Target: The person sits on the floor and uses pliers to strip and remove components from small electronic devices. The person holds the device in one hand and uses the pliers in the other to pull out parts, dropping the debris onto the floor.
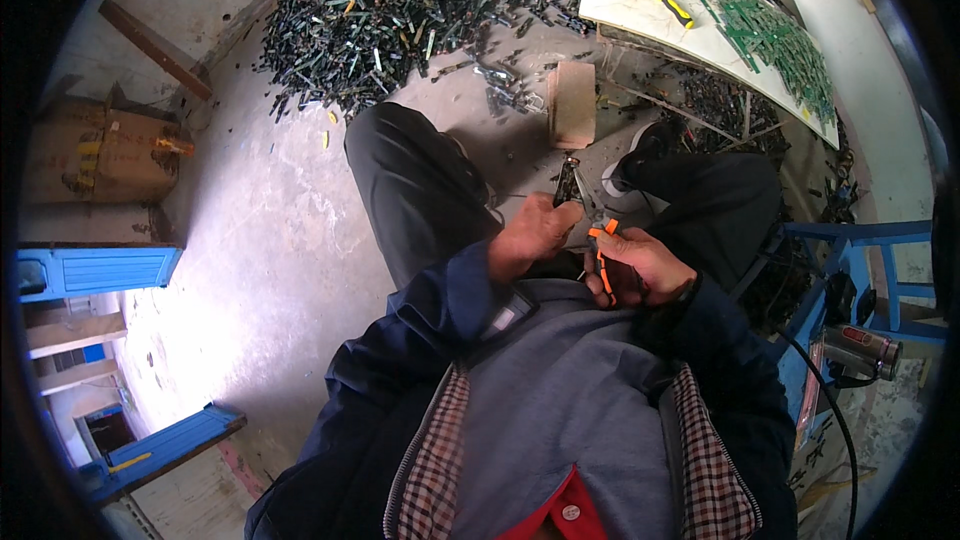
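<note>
My right hand is closed around orange-handled pliers, held in front of my lap. Close beside it on the left, my left hand pinches a thin dark strip-like piece that points away from me. The plier jaws sit next to the fingers of this hand; whether they touch the piece, I cannot tell. Beyond the hands, between my feet, is a flat brown block. Some of the fingers of my right hand are hidden behind the handles.
A large heap of dark strips covers the floor ahead. At the far right, a pale table bears a yellow-and-black screwdriver and green strips. A metal cylinder with a black cable lies right; a cardboard box stands left.
</note>
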{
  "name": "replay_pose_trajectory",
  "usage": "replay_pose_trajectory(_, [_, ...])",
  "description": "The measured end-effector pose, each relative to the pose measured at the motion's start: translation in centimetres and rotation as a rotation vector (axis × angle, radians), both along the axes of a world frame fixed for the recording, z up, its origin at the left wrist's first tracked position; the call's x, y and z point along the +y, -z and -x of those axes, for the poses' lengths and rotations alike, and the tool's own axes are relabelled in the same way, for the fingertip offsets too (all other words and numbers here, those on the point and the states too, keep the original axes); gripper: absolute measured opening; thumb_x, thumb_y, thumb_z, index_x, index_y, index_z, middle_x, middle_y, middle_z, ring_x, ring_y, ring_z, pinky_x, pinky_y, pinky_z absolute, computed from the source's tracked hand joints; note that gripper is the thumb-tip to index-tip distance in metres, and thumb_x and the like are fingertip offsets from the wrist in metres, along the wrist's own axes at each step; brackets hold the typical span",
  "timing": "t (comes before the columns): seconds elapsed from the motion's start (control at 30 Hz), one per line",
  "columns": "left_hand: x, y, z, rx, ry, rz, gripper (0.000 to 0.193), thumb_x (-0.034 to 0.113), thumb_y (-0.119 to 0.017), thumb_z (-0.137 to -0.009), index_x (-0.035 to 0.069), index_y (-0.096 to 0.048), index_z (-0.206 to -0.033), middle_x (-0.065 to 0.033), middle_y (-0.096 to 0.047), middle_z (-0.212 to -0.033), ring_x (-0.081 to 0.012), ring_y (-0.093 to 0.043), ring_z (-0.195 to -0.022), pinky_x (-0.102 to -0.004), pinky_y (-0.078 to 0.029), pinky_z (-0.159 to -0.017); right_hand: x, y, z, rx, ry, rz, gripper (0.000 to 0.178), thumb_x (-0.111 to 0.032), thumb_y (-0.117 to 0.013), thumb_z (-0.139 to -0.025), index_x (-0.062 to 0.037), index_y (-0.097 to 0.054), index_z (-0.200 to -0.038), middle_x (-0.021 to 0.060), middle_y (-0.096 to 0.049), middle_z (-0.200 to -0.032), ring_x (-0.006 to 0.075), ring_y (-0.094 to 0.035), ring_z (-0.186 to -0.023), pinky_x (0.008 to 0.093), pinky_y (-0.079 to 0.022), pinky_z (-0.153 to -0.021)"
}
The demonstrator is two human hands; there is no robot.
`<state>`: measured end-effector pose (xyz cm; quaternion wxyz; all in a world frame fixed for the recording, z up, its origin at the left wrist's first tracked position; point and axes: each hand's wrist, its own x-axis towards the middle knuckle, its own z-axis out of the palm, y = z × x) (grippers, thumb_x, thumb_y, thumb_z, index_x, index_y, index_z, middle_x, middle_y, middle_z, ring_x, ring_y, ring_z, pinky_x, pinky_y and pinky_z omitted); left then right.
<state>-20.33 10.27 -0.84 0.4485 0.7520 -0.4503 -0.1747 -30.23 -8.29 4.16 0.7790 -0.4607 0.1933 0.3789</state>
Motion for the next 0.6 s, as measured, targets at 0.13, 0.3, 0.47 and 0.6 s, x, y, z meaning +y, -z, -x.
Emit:
replay_pose_trajectory(0.13, [0.1, 0.2, 0.0, -0.072, -0.007, -0.031, 0.013, 0.001, -0.058, -0.068, 0.005, -0.046, -0.07, -0.0173, -0.041, -0.054, -0.0366, -0.044, -0.051, -0.0448, -0.032, -0.048, -0.3, 0.4, -0.1, -0.07, -0.046, 0.136, 0.037, -0.041, -0.05, -0.094, -0.0053, -0.059, -0.091, 0.0065, -0.064, -0.071, 0.0147, -0.061, -0.055, 0.0212, -0.036, -0.039])
replay_pose_trajectory(0.3, [0.3, 1.4, 0.4, -0.099, -0.031, 0.023, 0.012, 0.001, -0.058, -0.069, 0.005, -0.046, -0.071, -0.0175, -0.043, -0.056, -0.0369, -0.046, -0.053, -0.0458, -0.033, -0.048, -1.1, 1.9, -0.8, -0.417, -0.236, 0.522, 0.035, -0.035, -0.054, -0.092, -0.0008, -0.059, -0.088, 0.0118, -0.064, -0.068, 0.021, -0.062, -0.055, 0.0323, -0.045, -0.047])
replay_pose_trajectory(0.47, [0.5, 1.3, 0.5, 0.255, -0.038, -0.103, 0.015, 0.001, -0.058, -0.069, 0.005, -0.045, -0.073, -0.0154, -0.046, -0.058, -0.035, -0.048, -0.055, -0.044, -0.035, -0.048, -1.5, 2.0, -1.4, -0.852, -0.546, 1.366, 0.028, -0.026, -0.059, -0.086, 0.0023, -0.058, -0.083, 0.0205, -0.061, -0.066, 0.0346, -0.063, -0.061, 0.0443, -0.048, -0.056])
replay_pose_trajectory(0.6, [0.4, 0.4, 0.6, 0.494, -0.057, -0.147, 0.019, -0.002, -0.058, -0.067, 0.004, -0.042, -0.074, -0.0138, -0.045, -0.058, -0.0311, -0.047, -0.053, -0.0407, -0.034, -0.047, -2.0, 1.8, -1.9, -0.949, -0.578, 1.575, 0.028, -0.023, -0.059, -0.086, 0.0033, -0.056, -0.079, 0.0205, -0.061, -0.065, 0.0381, -0.062, -0.063, 0.0464, -0.048, -0.057])
